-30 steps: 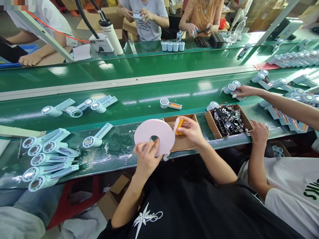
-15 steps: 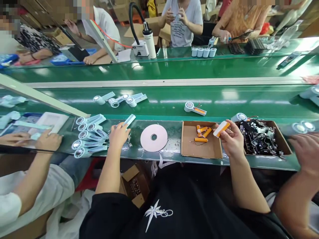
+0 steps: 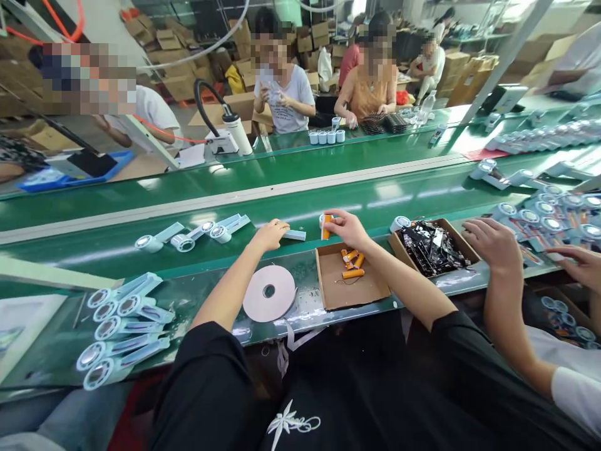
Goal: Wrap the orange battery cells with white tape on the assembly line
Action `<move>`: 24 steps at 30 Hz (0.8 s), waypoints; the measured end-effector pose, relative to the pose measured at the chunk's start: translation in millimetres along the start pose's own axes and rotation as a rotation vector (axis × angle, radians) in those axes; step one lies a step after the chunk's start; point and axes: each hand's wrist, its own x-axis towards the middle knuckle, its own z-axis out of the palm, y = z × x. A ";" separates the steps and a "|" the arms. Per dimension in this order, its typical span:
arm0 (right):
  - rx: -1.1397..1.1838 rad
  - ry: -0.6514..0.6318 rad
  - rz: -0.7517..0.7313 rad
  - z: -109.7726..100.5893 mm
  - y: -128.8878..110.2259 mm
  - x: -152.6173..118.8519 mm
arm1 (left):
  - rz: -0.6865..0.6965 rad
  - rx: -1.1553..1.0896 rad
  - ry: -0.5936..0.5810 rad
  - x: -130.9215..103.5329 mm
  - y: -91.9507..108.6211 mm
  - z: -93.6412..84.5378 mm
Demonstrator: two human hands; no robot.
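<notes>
My left hand (image 3: 269, 236) is over the near edge of the green belt, its fingers closed round a light-blue handheld fan whose handle (image 3: 295, 235) sticks out to the right. The fan's head is hidden under the hand. To the right, my right hand (image 3: 350, 230) pinches an orange battery (image 3: 327, 227) upright, with a white strip along its side. Part of a round fan head shows behind that battery. Below my right hand lies a shallow cardboard box (image 3: 350, 297) with several orange batteries (image 3: 353, 274) in it.
A roll of pale tape (image 3: 253, 294) lies between my arms. Several light-blue fans (image 3: 124, 326) are piled at left, and others (image 3: 183, 241) lie on the belt. A box of black parts (image 3: 434, 247) stands right, near a co-worker's hand (image 3: 498, 244).
The view has turned to the right. Both my hands have moved forward to the belt, the left with the fan and the right with the battery, which is now upright.
</notes>
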 end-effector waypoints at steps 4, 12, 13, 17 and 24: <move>-0.336 -0.078 -0.015 11.6 19.0 24.5 | 0.046 -0.005 -0.021 2.4 5.9 0.3; -0.587 -0.218 -0.067 42.3 32.0 73.7 | -0.127 -0.080 -0.034 32.9 21.3 0.5; -0.627 -0.236 -0.069 44.6 33.4 77.1 | -0.149 -0.105 -0.033 36.0 21.3 -0.8; -0.791 -0.327 -0.072 46.9 41.4 81.8 | -0.230 -0.203 0.005 37.3 21.9 -3.0; -0.957 -0.479 -0.053 64.3 53.9 82.6 | -0.403 -0.263 0.116 45.9 35.3 9.2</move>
